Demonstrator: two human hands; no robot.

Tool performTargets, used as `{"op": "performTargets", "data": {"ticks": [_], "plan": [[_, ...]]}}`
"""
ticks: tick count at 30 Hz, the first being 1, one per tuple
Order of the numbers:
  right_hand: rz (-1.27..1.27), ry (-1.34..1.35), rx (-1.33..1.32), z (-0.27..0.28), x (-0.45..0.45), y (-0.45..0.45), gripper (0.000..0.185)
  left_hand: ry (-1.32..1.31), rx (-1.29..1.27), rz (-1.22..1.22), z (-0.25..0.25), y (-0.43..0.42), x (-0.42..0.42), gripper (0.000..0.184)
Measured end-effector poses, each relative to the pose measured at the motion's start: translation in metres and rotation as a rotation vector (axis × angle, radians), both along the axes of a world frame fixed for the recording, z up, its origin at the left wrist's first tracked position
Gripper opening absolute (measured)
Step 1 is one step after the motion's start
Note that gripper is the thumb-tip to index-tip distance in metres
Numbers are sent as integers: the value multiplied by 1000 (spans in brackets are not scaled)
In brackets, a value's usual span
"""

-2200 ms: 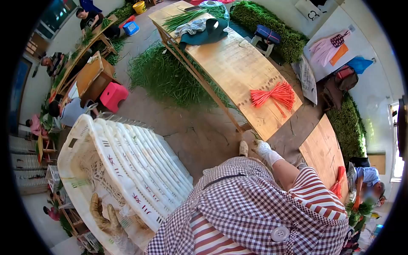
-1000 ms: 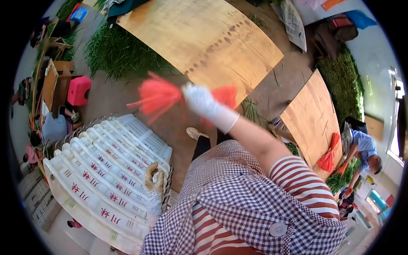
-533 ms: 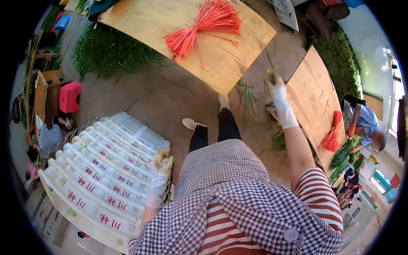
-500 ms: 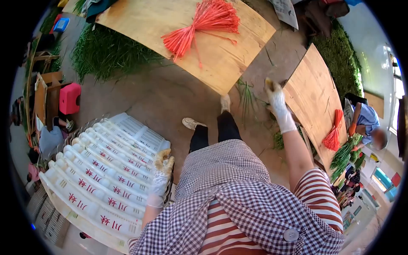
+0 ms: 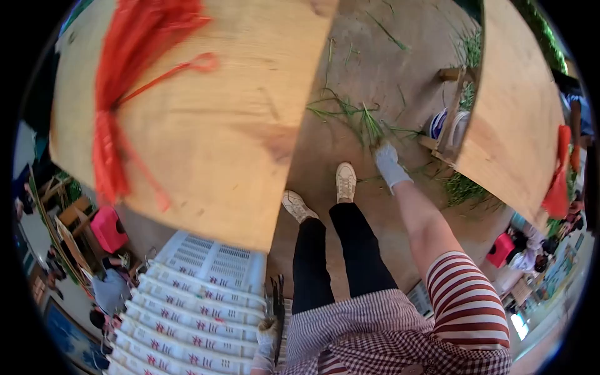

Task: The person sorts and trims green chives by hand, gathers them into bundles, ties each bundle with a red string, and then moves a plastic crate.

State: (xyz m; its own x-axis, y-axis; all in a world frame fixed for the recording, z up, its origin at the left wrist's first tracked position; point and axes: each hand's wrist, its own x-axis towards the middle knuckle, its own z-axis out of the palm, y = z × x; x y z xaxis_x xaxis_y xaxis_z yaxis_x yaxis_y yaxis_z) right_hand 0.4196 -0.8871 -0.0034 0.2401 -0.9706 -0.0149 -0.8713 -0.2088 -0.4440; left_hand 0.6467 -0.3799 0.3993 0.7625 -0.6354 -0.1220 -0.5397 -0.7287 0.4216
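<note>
My right hand [image 5: 390, 165], in a pale glove with stained fingertips, reaches down toward the floor. Its blurred fingers are at the lower end of a fan of green stalks [image 5: 371, 127]; whether they grip them I cannot tell. Further loose stalks [image 5: 340, 107] lie around there. Low in the view, my gloved left hand [image 5: 267, 337] is beside the right edge of a stack of white plastic crates [image 5: 187, 325] with red lettering. Its brownish fingers look curled together, and what they hold, if anything, is hidden.
A wooden tabletop [image 5: 212, 144] bearing a tied bundle of red strips [image 5: 115, 94] fills the upper left. Another wooden tabletop [image 5: 515, 119] stands at the right, with more red strips [image 5: 561, 175]. A pink stool [image 5: 108, 230] and seated people are farther off.
My view has tilted and come closer to the large tabletop. My right hand has gone from beside the right table down to the stalks on the floor. My left hand stays beside the crates.
</note>
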Motion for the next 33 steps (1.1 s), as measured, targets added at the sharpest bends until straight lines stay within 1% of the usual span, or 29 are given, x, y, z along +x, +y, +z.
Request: {"op": "performTargets", "data": {"ticks": [1,2,3,5,7,8,10,11,12,13,14,15,16,17,19,20,21,23,25,27,29,30,31,32,33], "plan": [[-127,-182,56,-1,3,-20,29,36,-52,94,3,-4,-4,12],[-261,-389,169,-3,5,-35,29,36,-53,93,9,-9,-5,15],[-412,-602,253,-6,6,-51,32,85,-91,128,14,8,32,18],[-720,-1078,519,-22,7,-80,42,26,-103,106,26,6,41,19],[-900,-1002,404,-9,0,-77,60,-30,-93,66,33,-16,39,20],[-1028,-970,331,-14,10,-76,62,-63,-91,40,36,-28,36,20],[-1177,-932,323,-2,28,-82,59,-131,-85,-29,39,-49,33,21],[-1194,-929,387,22,29,-86,53,-145,-90,-58,41,-57,37,21],[-1210,-926,453,40,32,-92,47,-74,-146,-61,39,-52,61,22],[-1032,-1223,398,68,62,-133,44,-3,-201,-63,38,-46,85,23],[-832,-1562,384,95,92,-174,41,-33,-172,-55,41,-49,78,23],[-624,-1859,428,121,121,-214,39,-62,-144,-48,45,-69,50,24],[-362,-1832,332,164,150,-258,40,-88,-114,-37,48,-84,23,25],[-24,-1704,-35,237,105,-237,41,-104,-64,-36,52,-91,4,26],[-381,-2037,333,293,30,-187,24,-54,-117,-82,53,-86,11,27],[-298,-1447,61,272,54,-193,25,-83,-67,-116,58,-76,21,28],[-197,-845,-169,245,78,-198,26,-75,-102,-89,62,-70,13,27],[-635,-1609,502,209,55,-138,27,-86,-137,-127,66,-68,3,25],[-631,-2164,312,163,40,-69,25,-101,-105,-195,68,-79,-17,23],[-549,-2288,308,149,11,2,28,-326,86,-372,69,-117,-71,21],[-449,-2088,538,166,-53,79,29,-616,89,-810,63,-163,-133,21],[-421,-2237,575,181,-74,111,28,-774,65,-1122,61,-188,-169,20],[-381,-2391,604,199,-90,138,28,-786,8,-1263,59,-210,-211,20],[-373,-2488,564,216,-102,165,27,-802,-49,-1403,57,-231,-253,19],[-362,-2584,521,232,-113,190,26,-666,-121,-1367,50,-243,-291,19]]}}
